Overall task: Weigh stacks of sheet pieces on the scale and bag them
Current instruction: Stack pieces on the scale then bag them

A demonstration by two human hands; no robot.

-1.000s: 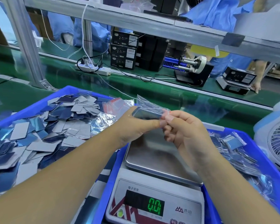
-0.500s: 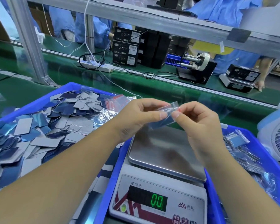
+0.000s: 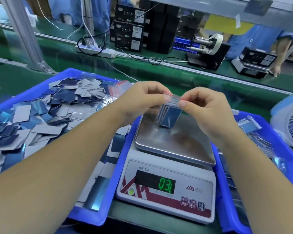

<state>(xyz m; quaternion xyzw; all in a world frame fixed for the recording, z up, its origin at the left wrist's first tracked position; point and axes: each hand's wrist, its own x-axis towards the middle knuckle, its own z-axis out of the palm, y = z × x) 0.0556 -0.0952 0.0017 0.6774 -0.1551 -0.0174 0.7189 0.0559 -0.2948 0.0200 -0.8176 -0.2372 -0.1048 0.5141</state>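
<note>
While loose blue and grey sheet pieces [image 3: 41, 115] lay heaped in the blue bin [image 3: 32, 92] at the left, the left hand [image 3: 142, 100] pinched the left end of a small clear bag [image 3: 169, 114] at its red-lined top edge, thumb and forefinger closed on the plastic. A bundle of empty bags [image 3: 117, 89] with red strips sat at the bin's far corner. Below the hands stood the scale [image 3: 167, 183], white with a steel pan [image 3: 172, 142]; its green digits read 03, Chinese characters ran above the display, a triangular logo sat to the right, and three red buttons carried writing too small to read. The bag, holding a stack of dark sheet pieces, hung upright with its bottom resting on the pan. The right hand [image 3: 208, 110] pinched the bag's right top corner in the same way. Filled bags [image 3: 250, 124] lay in the blue bin on the right [image 3: 227, 191].

Half a second earlier the bag had been held tilted and clear of the pan, and the display had shown 00; a second earlier both hands had gripped it higher still.
</note>
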